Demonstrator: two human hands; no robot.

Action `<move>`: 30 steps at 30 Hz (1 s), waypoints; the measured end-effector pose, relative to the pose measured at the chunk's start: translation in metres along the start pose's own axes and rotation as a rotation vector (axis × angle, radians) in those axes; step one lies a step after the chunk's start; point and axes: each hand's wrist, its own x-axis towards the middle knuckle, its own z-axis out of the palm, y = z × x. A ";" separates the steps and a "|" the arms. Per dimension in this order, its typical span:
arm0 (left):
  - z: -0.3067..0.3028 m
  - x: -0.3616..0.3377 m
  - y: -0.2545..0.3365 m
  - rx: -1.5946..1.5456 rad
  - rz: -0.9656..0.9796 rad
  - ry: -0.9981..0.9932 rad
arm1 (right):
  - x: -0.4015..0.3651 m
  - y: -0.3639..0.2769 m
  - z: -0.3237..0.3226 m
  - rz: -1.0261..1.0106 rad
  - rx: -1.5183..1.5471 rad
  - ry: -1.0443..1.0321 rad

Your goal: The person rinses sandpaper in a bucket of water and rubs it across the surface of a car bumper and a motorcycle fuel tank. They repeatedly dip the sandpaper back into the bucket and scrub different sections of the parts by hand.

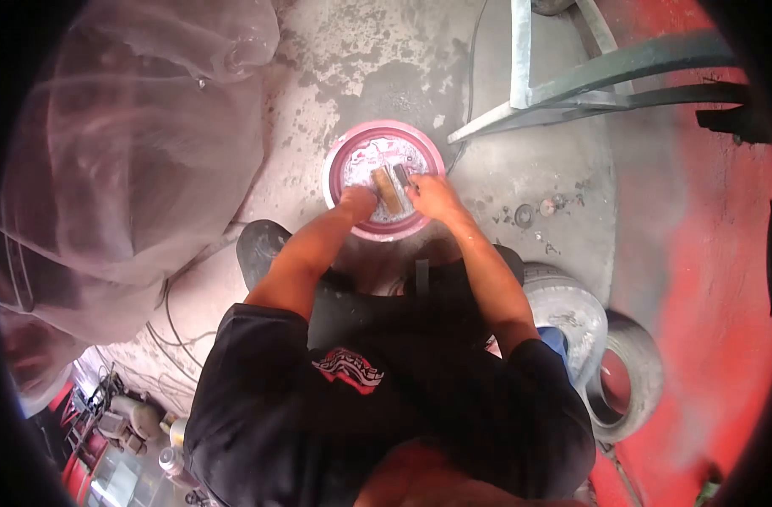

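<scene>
A round pink basin [328, 173] with whitish, sudsy-looking liquid in it stands on the floor in front of me. My left hand [358, 204] is at its left side, closed, at the edge of a tan oblong block [387, 191] that looks like a sponge or wooden block. The fingertips on that side are partly hidden. On the right, my right hand [435, 197] reaches over the rim with its fingers closed on a small dark grey rectangular block [401, 175]. The two blocks lie close beside each other over the liquid.
Translucent sheeting [141, 144] covers a large object at left. A metal frame [572, 89] reaches in from upper right. Tyres [627, 376] lie by my right side, near a red-painted surface [707, 279]. Cables [171, 329] and clutter are at lower left.
</scene>
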 end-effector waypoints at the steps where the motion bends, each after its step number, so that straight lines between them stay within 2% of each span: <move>1: -0.001 0.013 0.004 0.042 0.002 -0.101 | 0.011 0.000 -0.003 -0.053 0.034 0.076; 2: 0.008 0.026 0.005 0.058 -0.005 -0.087 | 0.016 0.002 -0.001 -0.062 0.037 0.097; 4: 0.023 0.060 0.004 -0.011 -0.125 0.131 | 0.028 0.003 -0.004 -0.085 -0.053 0.123; 5: 0.020 0.067 0.002 -0.026 -0.115 0.061 | 0.028 -0.009 -0.018 -0.188 -0.199 0.023; 6: 0.024 0.082 -0.006 -0.014 -0.115 0.062 | 0.034 -0.019 -0.025 -0.186 -0.192 0.033; 8: 0.034 0.106 -0.005 -0.046 -0.142 0.165 | 0.040 -0.030 -0.029 -0.317 0.014 0.182; 9: 0.037 0.108 -0.001 -0.223 -0.163 0.198 | 0.041 -0.028 -0.027 -0.307 0.003 0.181; 10: 0.037 0.111 0.005 -0.231 -0.158 0.206 | 0.045 -0.028 -0.028 -0.297 -0.042 0.236; 12: 0.040 0.110 0.010 -0.093 -0.095 0.003 | 0.048 -0.030 -0.029 -0.291 -0.078 0.290; 13: 0.084 0.138 0.005 -0.110 -0.095 0.238 | 0.045 -0.031 -0.029 -0.275 -0.055 0.249; 14: 0.097 0.161 0.000 -0.104 -0.097 0.230 | 0.043 -0.030 -0.026 -0.255 -0.026 0.208; 16: 0.105 0.205 -0.007 -0.410 -0.189 0.777 | 0.038 -0.025 -0.018 -0.250 -0.071 0.170; 17: 0.105 0.197 -0.013 -0.407 -0.188 0.764 | 0.036 -0.021 -0.014 -0.253 -0.125 0.137; 19: 0.062 0.148 -0.036 -0.107 0.100 0.135 | 0.033 -0.021 -0.018 -0.248 -0.096 0.125; 20: 0.007 0.125 -0.029 -0.070 0.077 -0.304 | 0.027 -0.020 -0.019 -0.243 -0.081 0.111; 22: -0.014 0.093 -0.043 -0.064 0.254 -0.066 | 0.021 -0.018 -0.027 -0.231 0.024 0.118; 23: -0.033 0.071 -0.044 -0.060 0.258 -0.063 | 0.020 -0.017 -0.034 -0.234 -0.061 0.070; 25: -0.067 0.026 -0.048 -0.363 0.211 0.012 | 0.021 -0.019 -0.050 -0.269 -0.241 0.010; 26: -0.072 0.018 -0.055 -0.357 0.204 0.015 | 0.023 -0.020 -0.055 -0.276 -0.237 0.017; 28: -0.077 0.003 -0.063 -0.939 0.337 -0.105 | 0.025 -0.016 -0.060 -0.264 -0.194 -0.026; 29: -0.085 -0.017 -0.055 -1.199 0.281 -0.132 | 0.034 -0.002 -0.051 -0.290 -0.108 -0.032; 30: -0.080 -0.022 -0.054 -1.190 0.273 -0.137 | 0.040 0.008 -0.038 -0.290 -0.096 -0.028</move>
